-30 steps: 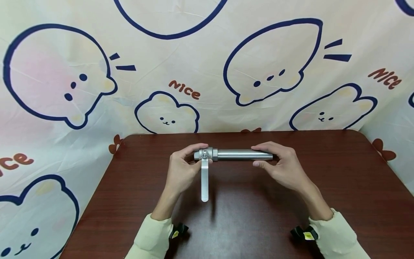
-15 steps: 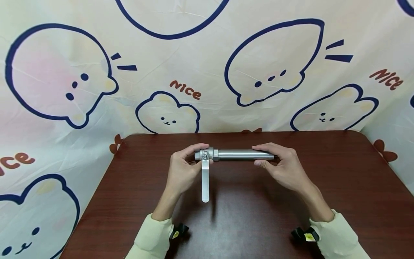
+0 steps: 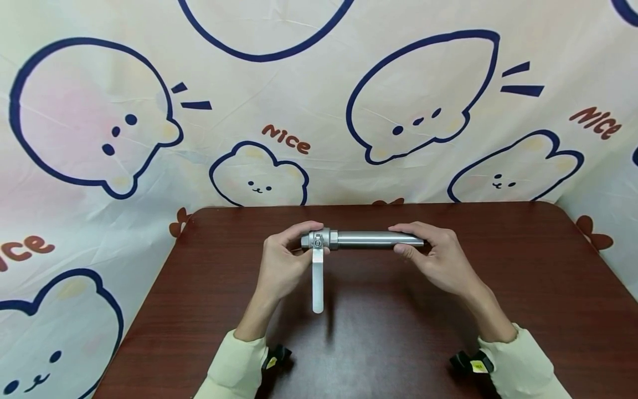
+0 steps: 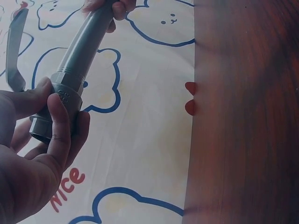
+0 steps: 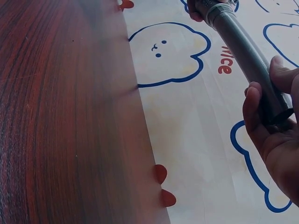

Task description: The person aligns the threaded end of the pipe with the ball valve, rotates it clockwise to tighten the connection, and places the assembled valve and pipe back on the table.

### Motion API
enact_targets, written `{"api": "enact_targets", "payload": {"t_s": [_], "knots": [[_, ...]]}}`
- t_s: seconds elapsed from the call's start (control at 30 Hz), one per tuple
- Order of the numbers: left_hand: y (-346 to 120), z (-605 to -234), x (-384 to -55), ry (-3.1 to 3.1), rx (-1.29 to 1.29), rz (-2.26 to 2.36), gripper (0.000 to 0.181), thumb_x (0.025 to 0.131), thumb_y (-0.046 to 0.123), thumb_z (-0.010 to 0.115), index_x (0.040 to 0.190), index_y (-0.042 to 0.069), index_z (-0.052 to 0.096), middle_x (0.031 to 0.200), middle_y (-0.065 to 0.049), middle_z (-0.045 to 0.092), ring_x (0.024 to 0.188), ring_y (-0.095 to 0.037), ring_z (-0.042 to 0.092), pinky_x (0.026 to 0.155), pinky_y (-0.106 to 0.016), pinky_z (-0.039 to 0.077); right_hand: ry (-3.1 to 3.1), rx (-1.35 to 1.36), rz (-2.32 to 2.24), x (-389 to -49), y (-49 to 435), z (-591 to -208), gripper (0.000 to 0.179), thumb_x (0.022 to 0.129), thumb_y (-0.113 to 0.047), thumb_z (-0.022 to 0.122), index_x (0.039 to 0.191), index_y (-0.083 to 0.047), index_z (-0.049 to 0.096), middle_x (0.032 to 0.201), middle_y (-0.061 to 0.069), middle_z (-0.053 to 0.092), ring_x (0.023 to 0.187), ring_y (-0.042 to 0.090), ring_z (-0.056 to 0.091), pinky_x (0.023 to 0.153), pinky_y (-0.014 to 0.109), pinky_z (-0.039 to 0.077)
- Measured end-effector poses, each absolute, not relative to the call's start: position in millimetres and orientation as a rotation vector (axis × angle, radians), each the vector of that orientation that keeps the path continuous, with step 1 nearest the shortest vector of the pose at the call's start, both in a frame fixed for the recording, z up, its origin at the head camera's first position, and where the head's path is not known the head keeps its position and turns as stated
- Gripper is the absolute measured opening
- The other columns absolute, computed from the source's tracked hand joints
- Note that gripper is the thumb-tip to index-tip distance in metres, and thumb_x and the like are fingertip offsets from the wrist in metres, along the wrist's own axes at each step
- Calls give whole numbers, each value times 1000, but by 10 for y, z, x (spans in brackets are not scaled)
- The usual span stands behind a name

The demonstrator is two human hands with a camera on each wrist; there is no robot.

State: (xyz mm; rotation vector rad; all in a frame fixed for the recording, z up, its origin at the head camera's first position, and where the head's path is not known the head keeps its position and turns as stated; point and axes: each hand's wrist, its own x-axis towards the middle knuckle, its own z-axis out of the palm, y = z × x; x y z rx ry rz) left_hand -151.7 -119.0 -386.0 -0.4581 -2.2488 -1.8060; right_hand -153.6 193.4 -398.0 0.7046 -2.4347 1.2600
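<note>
A metal ball valve (image 3: 319, 239) with a long lever handle (image 3: 318, 282) is joined to a steel pipe (image 3: 371, 239), and the two lie level in one line above the table. My left hand (image 3: 284, 263) grips the valve body between thumb and fingers; the lever points toward me. At the pipe's far right end, my right hand (image 3: 441, 257) holds it with the thumb in front and fingers over the top. In the left wrist view the valve's open end (image 4: 41, 128) shows beside my fingers. The right wrist view shows the pipe's open end (image 5: 282, 114) within my right hand.
Below is a dark reddish-brown table (image 3: 379, 343) with rounded back corners, carrying the shadows of hands and valve. A pale cloth (image 3: 319, 111) with blue cartoon outlines hangs behind it and along both sides. Black wrist straps (image 3: 471, 363) sit at the pale sleeve cuffs.
The pipe and valve stay gripped in both hands, shifted very slightly right and down in view. My grips look the same, and the lever keeps its direction.
</note>
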Motion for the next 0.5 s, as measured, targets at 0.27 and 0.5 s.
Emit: {"api": "enact_targets", "payload": {"t_s": [0.27, 0.5], "knots": [[-1188, -3854, -1509, -2262, -449, -1786, 41, 85, -7, 85, 122, 9, 80, 112, -10, 81, 88, -15, 71, 75, -23, 60, -2465, 703, 1378, -1526, 1940, -3971, 35, 97, -5, 78, 132, -10, 74, 93, -1, 69, 71, 16, 67, 61, 27, 57], [-1186, -3854, -1507, -2265, -442, -1782, 41, 85, -6, 86, 122, 8, 79, 111, -10, 81, 88, -15, 71, 75, -23, 60, -2472, 695, 1407, -1522, 1944, -3979, 35, 98, -5, 77, 132, -8, 74, 95, 0, 70, 72, 18, 69, 63, 27, 59]]}}
